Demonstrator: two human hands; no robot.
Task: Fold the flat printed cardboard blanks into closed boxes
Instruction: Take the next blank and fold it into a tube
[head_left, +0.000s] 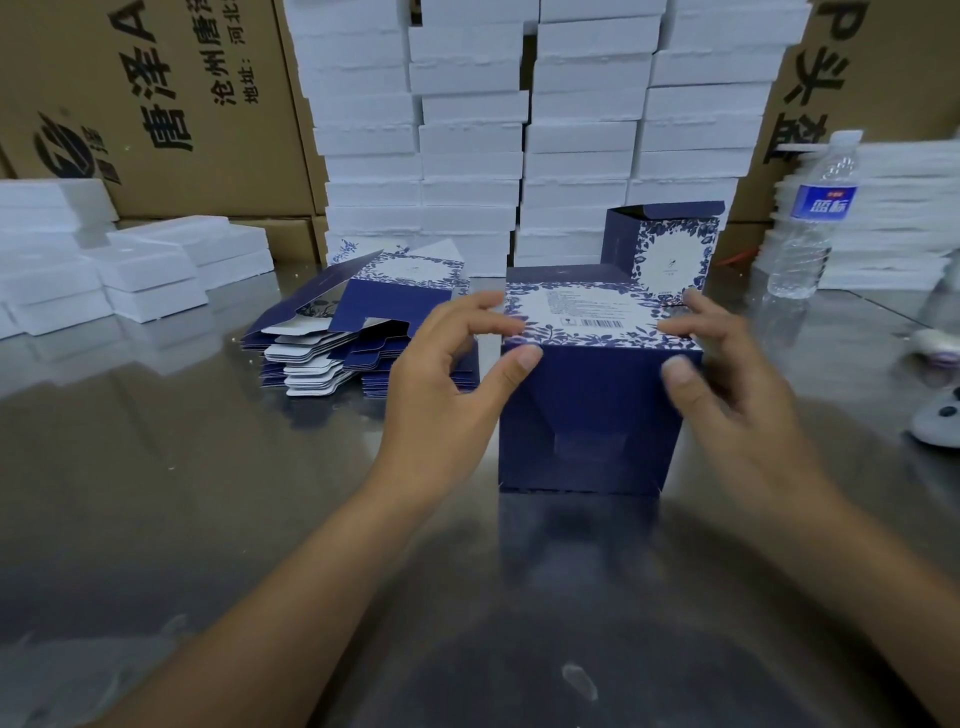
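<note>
Box (588, 410) gripped by left hand (448, 375), right hand (728, 387), blanks (332, 349) beside

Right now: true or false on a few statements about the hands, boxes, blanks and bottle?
1. The left hand and the right hand both grip the blue printed box. True.
2. The stack of flat blanks lies to the right of that box. False: it lies to its left.
3. A second box stands behind the held one with its top flap open. True.
4. The water bottle lies on its side. False: it stands upright at the right.
5. The barcode is on the upward-facing panel of the held box. True.
</note>
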